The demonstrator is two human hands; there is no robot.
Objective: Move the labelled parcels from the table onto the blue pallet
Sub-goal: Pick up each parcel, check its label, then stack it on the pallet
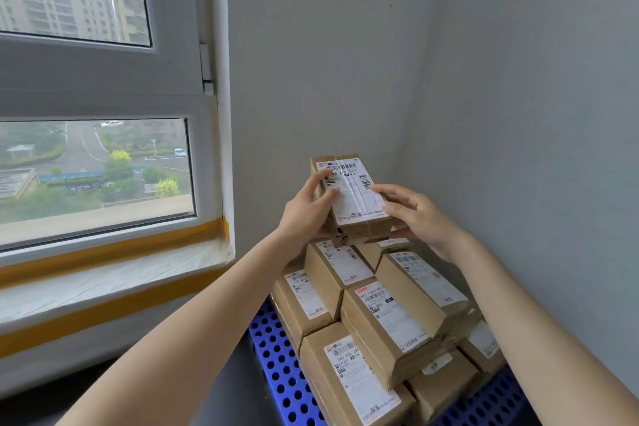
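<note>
A brown cardboard parcel with a white shipping label sits between both hands, just above the top of the stack. My left hand grips its left side, thumb on the label. My right hand holds its right side, fingers over the label's edge. Below it rises a stack of several labelled parcels, piled in tiers on the blue perforated pallet in the room's corner. The held parcel's underside looks close to the top tier; I cannot tell whether they touch.
Grey walls meet in a corner right behind the stack. A window with a taped sill runs along the left. Dark floor shows left of the pallet. The table is out of view.
</note>
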